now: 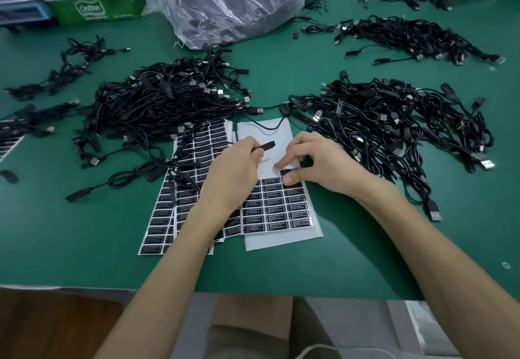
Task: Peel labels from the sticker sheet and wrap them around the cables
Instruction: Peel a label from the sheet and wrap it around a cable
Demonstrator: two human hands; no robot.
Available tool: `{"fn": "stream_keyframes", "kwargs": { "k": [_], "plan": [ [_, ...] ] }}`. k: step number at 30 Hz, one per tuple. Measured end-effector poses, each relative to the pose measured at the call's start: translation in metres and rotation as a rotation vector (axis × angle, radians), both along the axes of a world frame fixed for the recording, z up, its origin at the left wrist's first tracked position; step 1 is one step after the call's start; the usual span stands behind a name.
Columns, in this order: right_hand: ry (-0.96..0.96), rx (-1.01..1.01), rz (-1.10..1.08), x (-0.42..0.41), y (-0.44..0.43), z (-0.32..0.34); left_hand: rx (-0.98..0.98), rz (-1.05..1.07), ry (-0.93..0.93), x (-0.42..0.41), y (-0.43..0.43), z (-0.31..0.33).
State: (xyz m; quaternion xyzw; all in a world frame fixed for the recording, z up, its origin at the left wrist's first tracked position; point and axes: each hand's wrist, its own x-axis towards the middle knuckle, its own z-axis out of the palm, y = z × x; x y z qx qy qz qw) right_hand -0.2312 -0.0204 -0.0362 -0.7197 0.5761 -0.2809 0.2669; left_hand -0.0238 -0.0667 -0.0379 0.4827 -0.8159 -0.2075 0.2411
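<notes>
Both forearms entered from the lower edge of the frame and met at centre, over the green table mat (84, 232).

Left hand (236, 167): knuckles up, fingers curled tight around a thin black cable with a rectangular block end (266, 145). The block stuck out of the fist toward the right, and the cable looped away up the frame toward the piles.

Right hand (318, 164): lowered onto the white sticker sheet carrying rows of black printed labels (281, 209), at centre frame, whose upper part was bare backing. Index fingertip and thumb lay on either side of the topmost black label (288, 172), both touching the sheet; the remaining fingers were curled under. Whether the label was pinched or only pressed could not be determined — its edge was hidden by the fingers.

Further full label sheets (180, 189) lay overlapped just left of the sheet in use, partly under the left wrist.

Surroundings: a large heap of black USB cables (168, 99) at centre left, a second heap (394, 122) at centre right, and a clear plastic bag of dark goods (233, 1) at top centre.
</notes>
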Motion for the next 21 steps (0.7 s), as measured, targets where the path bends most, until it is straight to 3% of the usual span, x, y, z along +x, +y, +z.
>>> {"fn": "stream_keyframes", "kwargs": {
  "k": [17,21],
  "plan": [
    [0.004,-0.011,-0.044,0.01,0.004,0.007,-0.077,0.002,-0.099,-0.002,0.001,-0.004],
    [-0.072,-0.002,-0.104,0.013,0.004,0.008,-0.076,0.01,-0.104,-0.003,0.001,-0.005]
  ]
}}
